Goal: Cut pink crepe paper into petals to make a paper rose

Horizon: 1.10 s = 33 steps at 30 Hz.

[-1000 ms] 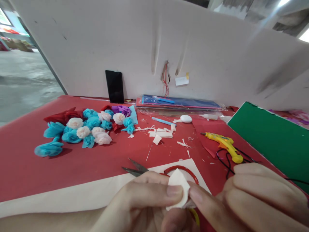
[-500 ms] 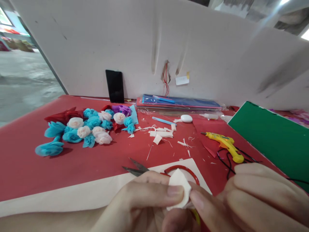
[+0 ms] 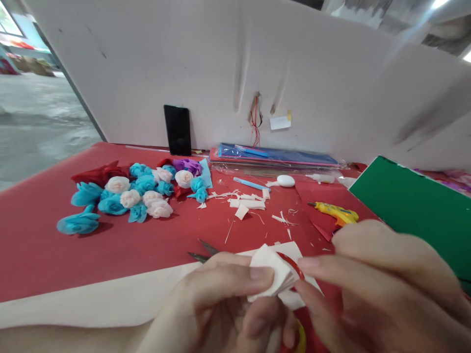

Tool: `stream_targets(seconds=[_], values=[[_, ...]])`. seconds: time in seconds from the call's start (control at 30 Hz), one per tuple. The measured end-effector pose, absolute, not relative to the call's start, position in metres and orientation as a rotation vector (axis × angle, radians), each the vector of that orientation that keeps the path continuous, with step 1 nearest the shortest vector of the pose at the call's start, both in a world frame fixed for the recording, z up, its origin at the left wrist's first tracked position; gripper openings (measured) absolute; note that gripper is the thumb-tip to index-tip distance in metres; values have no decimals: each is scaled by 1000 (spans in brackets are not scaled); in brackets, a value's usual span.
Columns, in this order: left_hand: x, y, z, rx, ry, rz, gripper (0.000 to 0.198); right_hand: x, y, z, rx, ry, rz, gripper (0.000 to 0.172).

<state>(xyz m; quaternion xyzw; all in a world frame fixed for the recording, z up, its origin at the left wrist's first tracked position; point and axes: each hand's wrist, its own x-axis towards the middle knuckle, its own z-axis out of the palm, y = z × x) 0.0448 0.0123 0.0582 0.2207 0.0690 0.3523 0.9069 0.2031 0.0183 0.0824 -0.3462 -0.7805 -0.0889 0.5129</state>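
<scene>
1. Head view: a small label (image 3: 280, 121) is stuck on the far white wall, and its writing is too small to read.
2. The folded white paper (image 3: 270, 277) is a squarish, layered wad whose edges fan out at the right. It is held near centre, above a cream sheet (image 3: 110, 299) on the red table (image 3: 147, 240).
3. The left hand (image 3: 217, 304) pinches the wad tight, thumb on top.
4. The right hand (image 3: 375, 284) has its fingertips at the wad's right edge. Whether they clamp it cannot be told.
5. Scissors (image 3: 204, 250) lie just beyond the left hand, a yellow glue gun (image 3: 334, 213) sits farther right, and paper flowers (image 3: 128, 196) are clustered at far left.
</scene>
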Motion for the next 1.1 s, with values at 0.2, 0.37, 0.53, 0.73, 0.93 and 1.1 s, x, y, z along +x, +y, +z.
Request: stream_targets(seconds=[0.2,0.37,0.53,0.73,0.93,1.1], values=[[46,16,54,494,50,702,37,195,17,100,-1167,-1675,919,10],[46,17,55,522,180,802,33,193,17,105,-1201,-1546,1158,12],[46,16,53,588,214,764,37,197,17,105,-1177,-1628,1093,18],[46,16,42,554,45,737,39,198,19,104,-1166,-1720,958,19],[49,18,48,580,176,741,39,192,19,97,-1088,-1692,839,19],[49,20,52,613,208,746,37,191,18,95,-1077,-1671,868,27]])
